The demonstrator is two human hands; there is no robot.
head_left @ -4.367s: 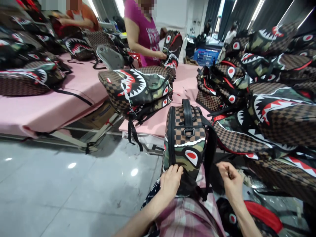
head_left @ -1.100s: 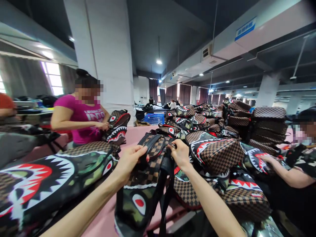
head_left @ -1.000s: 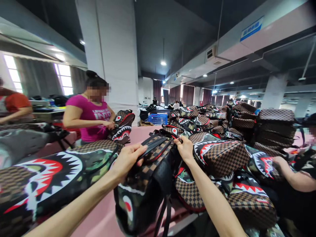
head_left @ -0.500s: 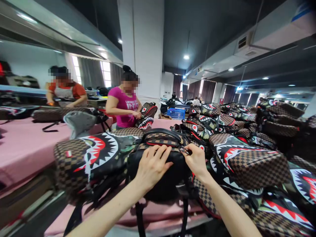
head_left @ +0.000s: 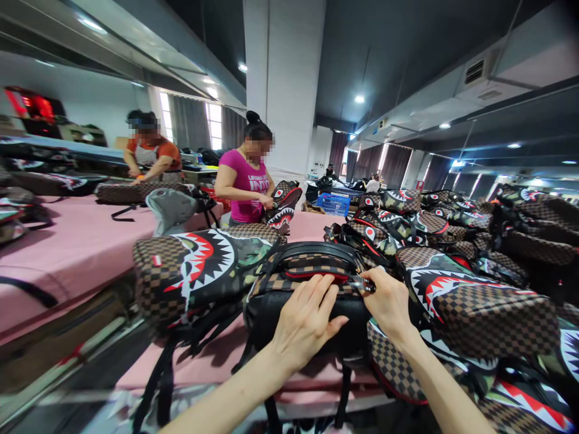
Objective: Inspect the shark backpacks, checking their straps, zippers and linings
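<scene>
In front of me a backpack [head_left: 312,316] with a black panel, brown check trim, red piping and a black top handle lies on the pink table. My left hand [head_left: 305,319] rests flat across its upper edge, fingers extended and thumb apart. At the right end of that edge, near the handle's base, my right hand [head_left: 386,298] is closed on a small shiny metal tool [head_left: 368,285] that looks like thread snips. Its tip points left against the bag; the fingers partly cover it.
A check backpack with a shark-mouth print [head_left: 199,271] lies at left. More such backpacks [head_left: 484,307] are heaped at right. Across the pink table [head_left: 90,241], a co-worker in a pink shirt [head_left: 246,187] holds a shark-print bag [head_left: 284,205]. Another person [head_left: 154,157] works farther back.
The whole view has shifted, so bags and people appear farther right. My left hand still lies on the backpack; my right hand keeps the metal tool at its upper right edge.
</scene>
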